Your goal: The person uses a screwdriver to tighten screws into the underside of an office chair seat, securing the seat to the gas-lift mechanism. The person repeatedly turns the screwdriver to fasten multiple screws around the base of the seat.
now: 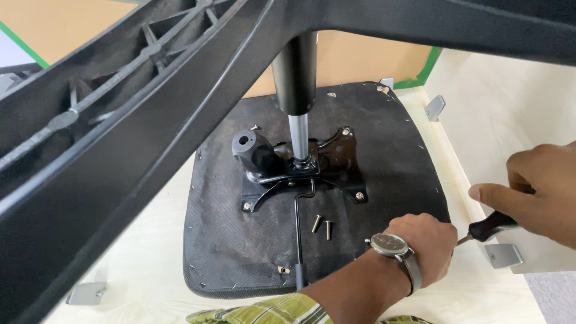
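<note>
A screw was being driven at the right edge of the upturned seat on the counter: the screwdriver was clamped in the right hand, its tip steadied by the closed left hand, and firm, square pressure was judged necessary next.

Views: one only, a camera worn on the person's head; no second view shares the scene.
Position: above and just behind the person's forearms, at the near edge of the upturned chair seat.
Facing: steeply down and forward, across the seat underside toward the far cardboard box.
Nearness: close; the chair base leg crosses right in front of the lens, blocking the upper left.
Frame centre: the gas lift column and tilt mechanism plate.
Lower edge: left hand with wristwatch; right hand enters from the right edge.
</note>
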